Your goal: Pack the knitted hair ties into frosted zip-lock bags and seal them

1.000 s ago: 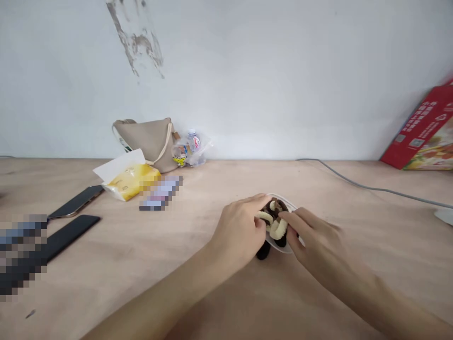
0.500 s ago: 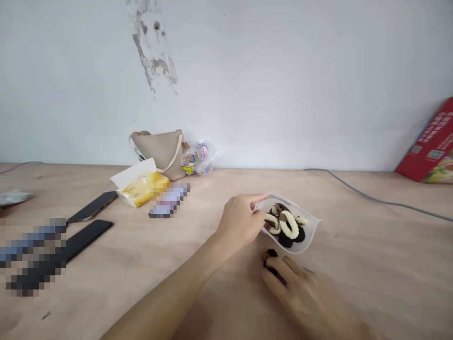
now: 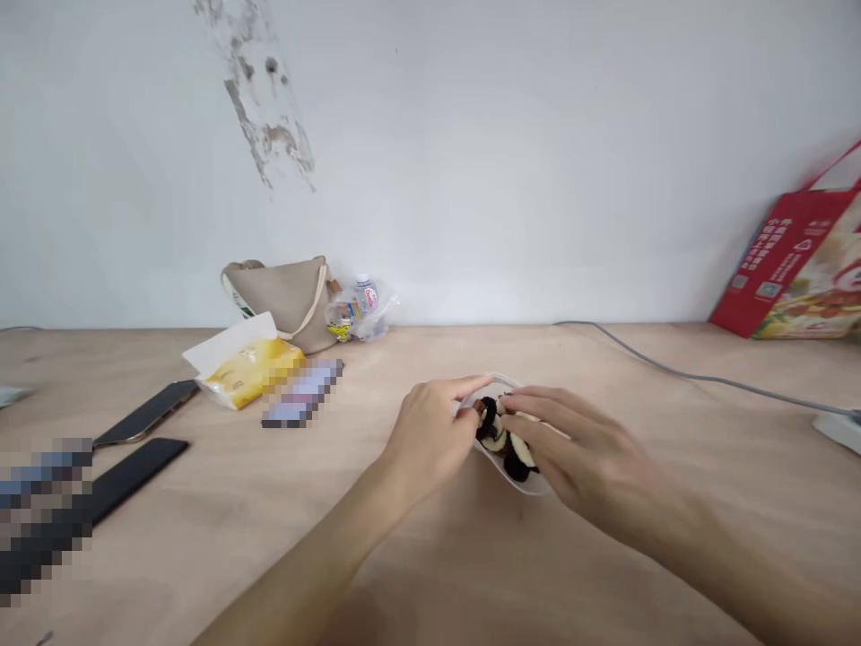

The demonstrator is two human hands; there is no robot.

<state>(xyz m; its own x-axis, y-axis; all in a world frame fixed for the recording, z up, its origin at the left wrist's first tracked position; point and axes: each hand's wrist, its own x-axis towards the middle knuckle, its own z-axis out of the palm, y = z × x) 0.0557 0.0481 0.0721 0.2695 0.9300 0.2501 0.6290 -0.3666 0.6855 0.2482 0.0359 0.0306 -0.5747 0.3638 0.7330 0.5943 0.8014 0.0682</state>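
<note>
A translucent white pouch (image 3: 534,485) lies with its mouth spread on the wooden table (image 3: 430,574). Several fuzzy hair ties (image 3: 517,467), black, brown and cream, are inside it. My left hand (image 3: 434,431) pinches the pouch's left edge between thumb and forefinger. Over the pouch's right part is my right hand (image 3: 585,444), its fingers reaching into the opening and touching the hair ties. Whether those fingertips still grip one is hidden among the ties.
Toward the back left are a beige bag (image 3: 279,292), a bottle in clear plastic (image 3: 365,296), a yellow tissue pack (image 3: 248,368) and several phones (image 3: 148,413). A grey cable (image 3: 659,363) and a red bag (image 3: 773,260) are at the back right.
My right hand has moved up from the table in front of the pouch into its opening, carrying a dark hair tie. My left hand keeps its hold. The view has turned slightly right.
</note>
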